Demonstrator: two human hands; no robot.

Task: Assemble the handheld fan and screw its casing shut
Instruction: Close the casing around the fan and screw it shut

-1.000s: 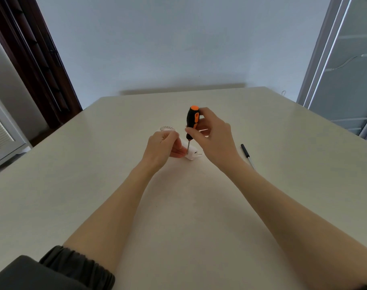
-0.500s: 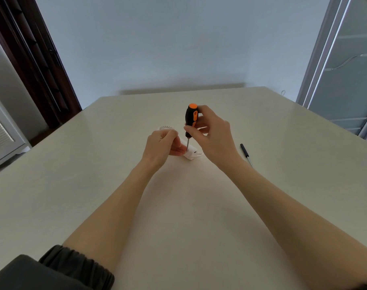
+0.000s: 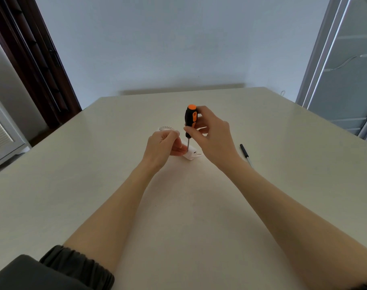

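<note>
At the centre of the frame the right hand [image 3: 213, 136] pinches the black-and-orange-handled screwdriver [image 3: 190, 120] upright, its thin shaft down on the small white plastic fan casing [image 3: 191, 154] — which the left hand [image 3: 162, 148] grips with curled fingers on the pale beige table [image 3: 94, 164]. Right of them lies a slim black-handled tool [image 3: 246, 152] — well apart.

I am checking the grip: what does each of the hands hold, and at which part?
The right hand pinches the screwdriver at its handle's lower end. The left hand holds the white fan around its casing.
</note>
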